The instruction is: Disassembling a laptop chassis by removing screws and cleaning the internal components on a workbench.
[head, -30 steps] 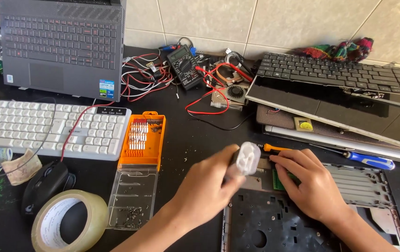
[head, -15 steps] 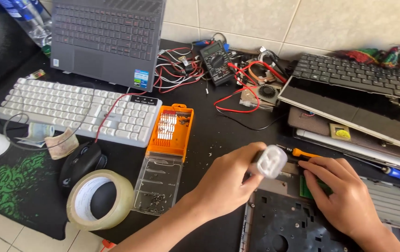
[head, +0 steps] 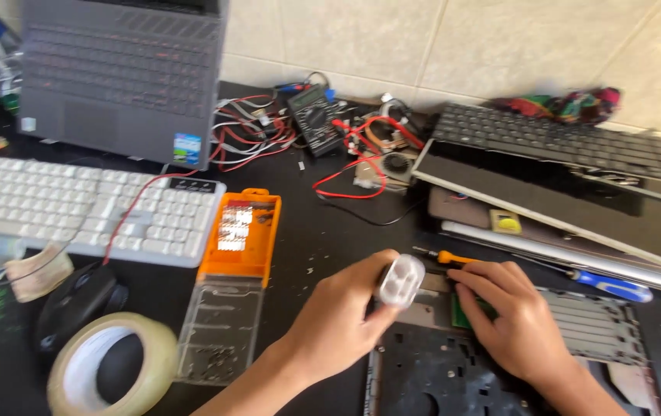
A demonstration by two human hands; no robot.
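Observation:
My left hand grips a small white oval plastic case and holds it just above the opened laptop base at the bottom centre. My right hand rests with its fingertips pressed on a green circuit board part inside that base. A small orange-handled screwdriver lies right behind both hands, touching neither. A blue-handled screwdriver lies to the right of my right hand.
An orange screwdriver-bit box with its clear lid open lies left of my hands. Tape roll, black mouse, white keyboard, grey laptop, multimeter with red wires, and stacked laptop parts crowd the black table.
The view has shifted back to the right and closer. Both hands stay in much the same pose, my left hand still gripping the white case over the laptop base.

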